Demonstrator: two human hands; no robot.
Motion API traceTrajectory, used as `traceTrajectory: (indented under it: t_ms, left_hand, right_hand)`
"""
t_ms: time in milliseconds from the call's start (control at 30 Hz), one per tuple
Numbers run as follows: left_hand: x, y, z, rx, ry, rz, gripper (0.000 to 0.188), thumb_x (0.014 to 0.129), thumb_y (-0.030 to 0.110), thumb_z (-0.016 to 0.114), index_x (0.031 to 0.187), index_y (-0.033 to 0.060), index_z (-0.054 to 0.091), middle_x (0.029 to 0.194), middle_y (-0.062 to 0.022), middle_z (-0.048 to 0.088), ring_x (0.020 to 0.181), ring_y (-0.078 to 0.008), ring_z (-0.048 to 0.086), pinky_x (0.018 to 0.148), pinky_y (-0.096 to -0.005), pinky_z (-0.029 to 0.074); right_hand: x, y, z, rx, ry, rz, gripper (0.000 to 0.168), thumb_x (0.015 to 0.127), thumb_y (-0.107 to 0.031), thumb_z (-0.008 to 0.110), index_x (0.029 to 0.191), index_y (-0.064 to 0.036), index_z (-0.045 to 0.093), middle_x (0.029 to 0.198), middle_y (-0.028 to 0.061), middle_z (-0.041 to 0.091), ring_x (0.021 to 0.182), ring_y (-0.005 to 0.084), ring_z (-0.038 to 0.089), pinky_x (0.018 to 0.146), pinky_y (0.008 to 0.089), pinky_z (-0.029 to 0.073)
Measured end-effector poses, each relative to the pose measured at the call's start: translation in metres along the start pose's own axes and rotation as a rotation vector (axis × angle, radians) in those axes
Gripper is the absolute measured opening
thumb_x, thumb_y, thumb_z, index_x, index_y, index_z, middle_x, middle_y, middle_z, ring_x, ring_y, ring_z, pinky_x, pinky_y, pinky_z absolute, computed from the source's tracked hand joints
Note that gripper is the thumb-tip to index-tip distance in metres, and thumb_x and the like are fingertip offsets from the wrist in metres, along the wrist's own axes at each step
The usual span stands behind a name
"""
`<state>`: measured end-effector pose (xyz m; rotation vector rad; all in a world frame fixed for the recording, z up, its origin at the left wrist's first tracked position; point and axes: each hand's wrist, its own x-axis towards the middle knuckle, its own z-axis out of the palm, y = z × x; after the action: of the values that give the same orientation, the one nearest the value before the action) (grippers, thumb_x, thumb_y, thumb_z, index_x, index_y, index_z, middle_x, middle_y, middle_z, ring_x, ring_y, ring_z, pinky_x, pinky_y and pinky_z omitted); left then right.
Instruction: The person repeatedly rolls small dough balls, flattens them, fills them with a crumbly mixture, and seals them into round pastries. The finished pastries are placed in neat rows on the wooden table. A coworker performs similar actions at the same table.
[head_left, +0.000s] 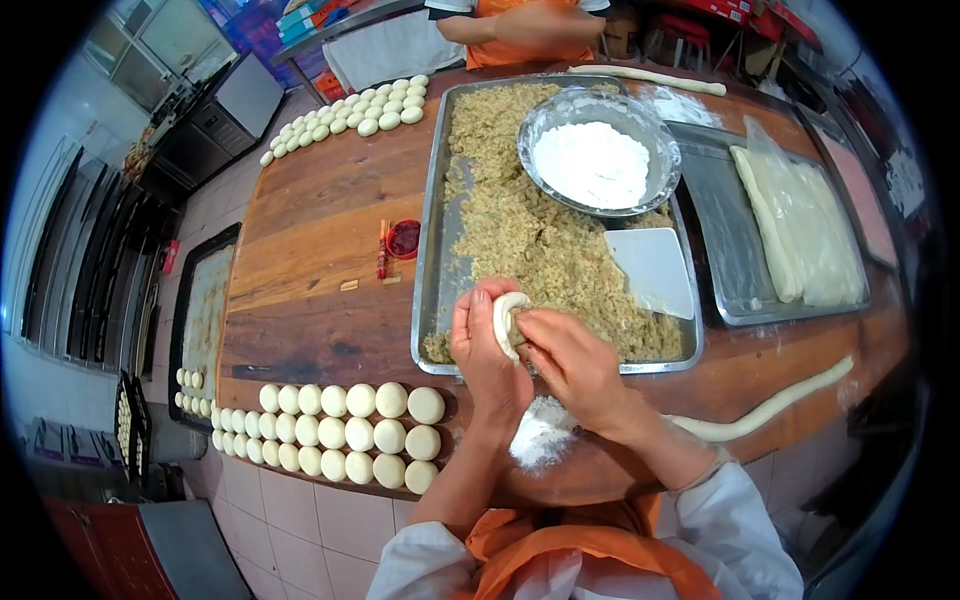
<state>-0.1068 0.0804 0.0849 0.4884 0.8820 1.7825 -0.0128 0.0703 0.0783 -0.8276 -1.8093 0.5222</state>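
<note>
My left hand (487, 352) cups a piece of dough (507, 327) wrapped partly round some filling, above the near edge of a metal tray (421, 300) of crumbly filling (547, 262). The fingers of my right hand (574, 360) press at the dough's opening; whether they pinch dough or filling, I cannot tell. A white plastic scraper (651, 270) lies on the filling at the right. Farther back, a metal bowl of white flour (592, 165) rests on the tray. Below my hands is a small heap of flour (545, 433) on the wooden table (322, 315).
Rows of round dough pieces (360, 433) line the near left edge, more (390, 105) the far left. A dough rope (772, 409) lies right, near a tray with plastic-covered dough (810, 225). A red dish (404, 238) sits left of the filling. A person (525, 30) stands opposite.
</note>
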Motion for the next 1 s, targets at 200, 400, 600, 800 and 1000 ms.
traceTrajectory:
  t_ms: [200,400,600,800,1000]
  left_hand:
    - [-0.012,-0.008,-0.004,0.153,0.052,0.040,0.028,0.095,0.023,0.034,0.089,0.0019,0.051,0.088,-0.0084,0.052,0.079,-0.0126,0.049,0.073,-0.0274,0.042]
    - [0.011,-0.012,-0.015,0.566,-0.204,0.620,0.031,0.096,0.024,0.030,0.095,0.0010,0.052,0.110,-0.0141,0.049,0.095,-0.0163,0.051,0.082,-0.0296,0.043]
    - [0.005,0.008,-0.002,-0.198,-0.107,-0.176,0.025,0.094,0.021,0.034,0.095,0.0019,0.051,0.098,-0.0108,0.055,0.093,-0.0187,0.053,0.083,-0.0312,0.044]
    - [-0.008,0.013,-0.002,-0.189,-0.180,-0.413,0.027,0.093,0.029,0.038,0.090,0.0062,0.052,0.091,-0.0060,0.055,0.088,-0.0181,0.055,0.080,-0.0323,0.045]
    - [-0.009,0.003,-0.010,-0.227,-0.161,-0.474,0.026,0.093,0.029,0.038,0.091,0.0065,0.051,0.092,-0.0064,0.055,0.086,-0.0187,0.055,0.079,-0.0333,0.046]
  right_hand:
    - [-0.002,0.005,-0.001,-0.047,-0.056,-0.064,0.025,0.073,0.002,0.061,0.098,0.005,0.059,0.093,0.0151,0.059,0.080,0.0261,0.061,0.070,0.0296,0.051]
    - [0.008,0.008,-0.016,0.737,-0.081,0.696,0.023,0.080,0.000,0.059,0.103,0.004,0.057,0.090,0.0071,0.061,0.080,0.0123,0.059,0.068,0.0249,0.049]
    - [0.020,0.016,-0.020,0.249,-0.058,0.561,0.043,0.080,-0.019,0.066,0.114,0.000,0.049,0.107,0.0037,0.054,0.095,0.0094,0.052,0.083,0.0258,0.044]
    - [0.022,0.010,-0.014,0.705,-0.270,0.655,0.044,0.081,-0.012,0.060,0.120,-0.001,0.043,0.104,0.0043,0.054,0.093,0.0093,0.052,0.080,0.0232,0.045]
    - [0.015,0.010,-0.016,0.699,-0.293,0.620,0.051,0.080,-0.009,0.060,0.125,-0.001,0.038,0.108,0.0056,0.052,0.097,0.0101,0.050,0.083,0.0243,0.043]
